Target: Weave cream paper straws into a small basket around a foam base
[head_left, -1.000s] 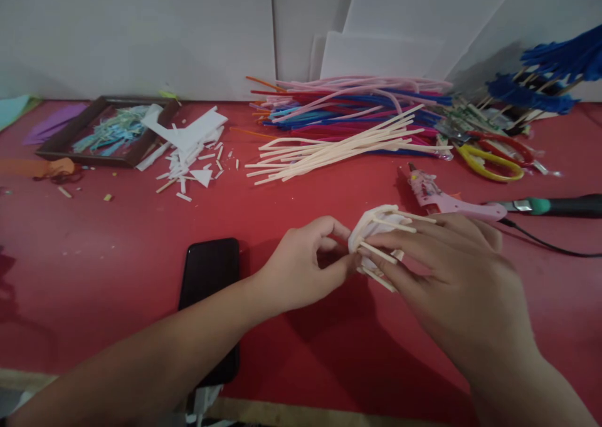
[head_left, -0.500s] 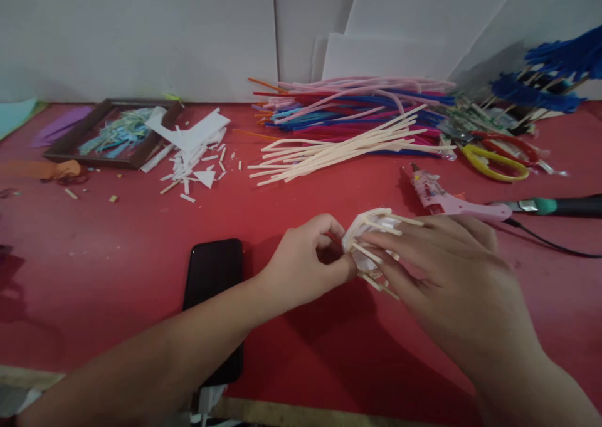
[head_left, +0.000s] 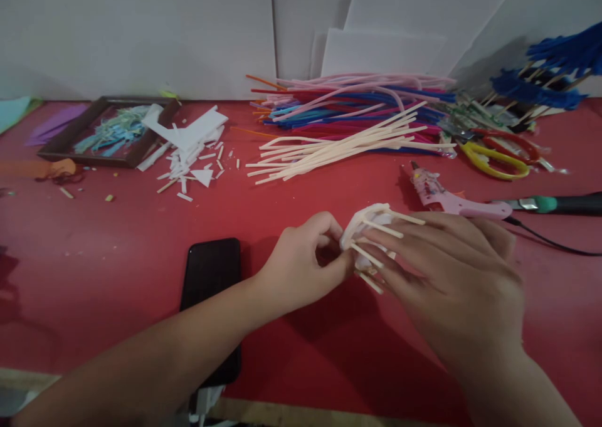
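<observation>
A small round white piece (head_left: pixel 362 221) with several cream sticks standing out from its rim is held above the red table. My left hand (head_left: pixel 310 258) pinches its left edge between thumb and fingers. From the right, my right hand (head_left: pixel 446 270) reaches in among the sticks, its fingertips at the inside of the piece and closed on it. The fingers partly hide the inside and the far sticks.
A black phone (head_left: pixel 211 276) lies by my left forearm. Farther back are cream sticks (head_left: pixel 329 151), coloured pipe cleaners (head_left: pixel 329 110), white scraps (head_left: pixel 188 138) and a brown frame (head_left: pixel 94 160). At right are a pink glue gun (head_left: pixel 451 202), yellow-handled scissors (head_left: pixel 493 163) and a cutter (head_left: pixel 564 204).
The white piece has turned slightly, and fewer of its lower sticks show. My right hand has shifted a little around it; my left hand keeps its pinch.
</observation>
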